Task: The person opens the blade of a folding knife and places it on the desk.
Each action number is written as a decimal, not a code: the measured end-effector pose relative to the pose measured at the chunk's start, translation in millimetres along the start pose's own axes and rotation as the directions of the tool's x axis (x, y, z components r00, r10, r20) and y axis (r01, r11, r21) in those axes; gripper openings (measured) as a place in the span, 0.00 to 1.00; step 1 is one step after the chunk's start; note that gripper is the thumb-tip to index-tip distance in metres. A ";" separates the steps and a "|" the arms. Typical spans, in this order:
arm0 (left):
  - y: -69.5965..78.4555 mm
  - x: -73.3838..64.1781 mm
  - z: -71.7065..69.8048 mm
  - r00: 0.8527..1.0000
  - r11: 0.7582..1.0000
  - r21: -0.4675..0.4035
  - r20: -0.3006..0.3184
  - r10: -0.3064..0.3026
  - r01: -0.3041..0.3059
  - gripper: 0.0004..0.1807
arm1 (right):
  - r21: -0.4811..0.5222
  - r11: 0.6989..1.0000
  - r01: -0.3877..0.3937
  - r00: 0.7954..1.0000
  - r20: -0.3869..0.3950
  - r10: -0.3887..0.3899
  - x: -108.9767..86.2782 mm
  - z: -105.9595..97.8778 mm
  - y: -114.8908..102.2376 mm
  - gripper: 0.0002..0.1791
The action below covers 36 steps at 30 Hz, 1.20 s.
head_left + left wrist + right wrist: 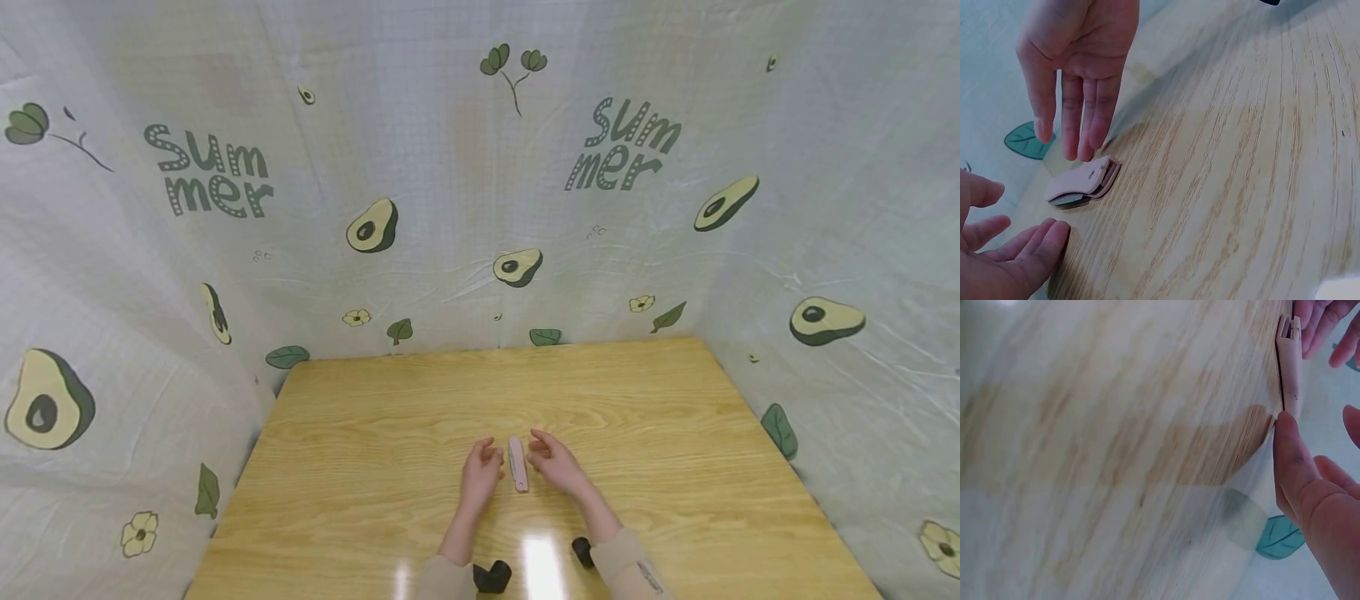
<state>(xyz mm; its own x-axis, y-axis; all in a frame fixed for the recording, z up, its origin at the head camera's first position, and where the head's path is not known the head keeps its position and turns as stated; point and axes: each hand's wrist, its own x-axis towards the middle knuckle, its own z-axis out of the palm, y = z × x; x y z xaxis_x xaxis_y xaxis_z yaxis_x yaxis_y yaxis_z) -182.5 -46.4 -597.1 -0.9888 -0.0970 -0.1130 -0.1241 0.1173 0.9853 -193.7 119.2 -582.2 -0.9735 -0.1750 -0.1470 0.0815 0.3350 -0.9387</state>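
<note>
A pink folding knife (519,465) lies on the wooden table between the two hands, pointing away from the body. Its grey blade edge shows along one side of the handle in the left wrist view, folded in against the pink folding knife (1082,178). My left hand (482,473) is just to its left, fingers loosely bent and holding nothing. To its right, my right hand (557,462) faces inward with relaxed fingers, also holding nothing. In the right wrist view, a fingertip of the right hand (1316,487) is right at the near end of the knife (1291,369).
The wood-grain table (360,467) is enclosed at the back and sides by a white cloth (442,167) printed with avocados, leaves and lettering. Black wrist devices (492,577) show at both sleeves. Light glares off the table's front.
</note>
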 end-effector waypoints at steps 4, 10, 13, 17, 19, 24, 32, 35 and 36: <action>-0.6 1.5 3.5 1.000 0.999 -0.034 0.007 -0.025 0.025 0.23 | 0.014 1.000 -0.014 1.000 0.008 0.014 1.8 1.4 1.1 0.29; 0.5 1.8 7.4 0.998 0.997 -0.051 0.033 -0.054 0.056 0.24 | 0.061 0.998 -0.018 0.999 0.031 0.016 1.5 3.5 -0.2 0.30; 2.3 0.9 8.8 0.997 0.997 -0.047 0.047 -0.061 0.063 0.24 | 0.101 0.994 -0.029 0.999 0.044 0.024 1.8 4.8 -0.7 0.30; 3.8 -0.4 10.1 0.997 0.997 -0.045 0.051 -0.058 0.060 0.23 | 0.122 0.992 -0.029 0.998 0.056 0.022 3.1 5.5 -0.5 0.30; 3.7 -0.6 10.7 0.997 0.997 -0.046 0.046 -0.054 0.056 0.23 | 0.130 0.991 -0.031 0.998 0.054 0.025 3.5 6.0 -0.1 0.30; 1.5 0.7 13.6 0.999 0.998 -0.058 0.008 -0.038 0.038 0.22 | 0.182 0.983 -0.022 0.999 0.031 0.017 3.5 8.4 0.4 0.31; -0.2 1.2 17.5 0.999 0.998 -0.059 -0.046 0.010 -0.012 0.20 | 0.225 0.974 -0.011 1.000 0.008 0.009 5.2 10.9 1.6 0.29; 1.5 1.1 18.0 0.999 0.996 -0.084 -0.051 0.018 -0.022 0.18 | 0.238 0.971 0.001 1.000 0.003 -0.002 6.1 11.5 2.8 0.28; 1.9 1.4 17.9 0.998 0.995 -0.095 -0.053 0.014 -0.019 0.17 | 0.248 0.969 0.001 1.000 0.002 -0.001 6.3 11.6 2.8 0.28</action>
<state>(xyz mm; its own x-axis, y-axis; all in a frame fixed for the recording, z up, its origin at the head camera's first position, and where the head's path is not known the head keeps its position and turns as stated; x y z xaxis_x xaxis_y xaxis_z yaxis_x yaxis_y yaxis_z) -185.6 -28.7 -597.7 -0.9847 -0.1475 -0.0922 -0.0969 0.0250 0.9950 -197.2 108.2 -589.4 -0.9732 -0.1770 -0.1466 0.1315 0.0944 -0.9868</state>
